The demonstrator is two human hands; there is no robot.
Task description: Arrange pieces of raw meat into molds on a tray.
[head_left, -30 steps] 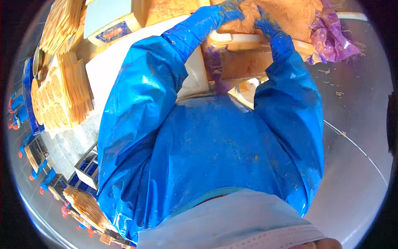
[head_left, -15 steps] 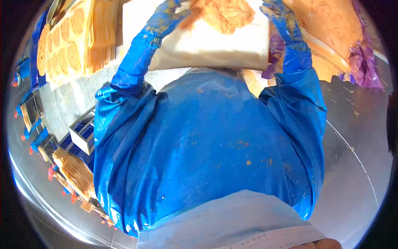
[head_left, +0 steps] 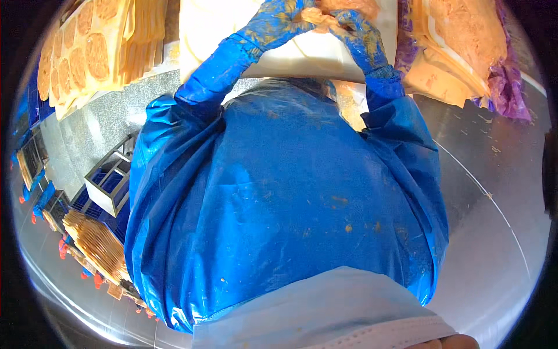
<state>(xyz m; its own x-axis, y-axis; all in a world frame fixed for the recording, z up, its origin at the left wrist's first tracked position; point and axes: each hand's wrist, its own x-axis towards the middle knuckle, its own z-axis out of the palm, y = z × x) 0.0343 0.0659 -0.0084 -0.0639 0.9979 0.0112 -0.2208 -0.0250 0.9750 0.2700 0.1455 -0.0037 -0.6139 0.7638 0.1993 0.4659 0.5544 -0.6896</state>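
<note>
Both my hands wear blue gloves smeared with meat bits, and they meet over a white board (head_left: 325,63). Pinched between their fingers is a small strip of pale pink raw meat (head_left: 317,20). My left hand (head_left: 282,26) grips its left end, and my right hand (head_left: 361,42) closes on the other. Just beyond, a heap of the same raw meat (head_left: 354,7) lies on the board, cut off by the picture's upper edge. Some fingertips are hidden behind the meat.
At the left stands a stack of yellowish trays (head_left: 139,41) bearing round flat patties (head_left: 97,56). A container of raw meat (head_left: 468,32) with purple plastic (head_left: 508,87) stands at the right. Below left are a metal frame (head_left: 107,183), more stacked trays (head_left: 96,238) and distant people in blue.
My hands have come together from either side of the meat heap and now hold a strip between them. The view has shifted slightly.
</note>
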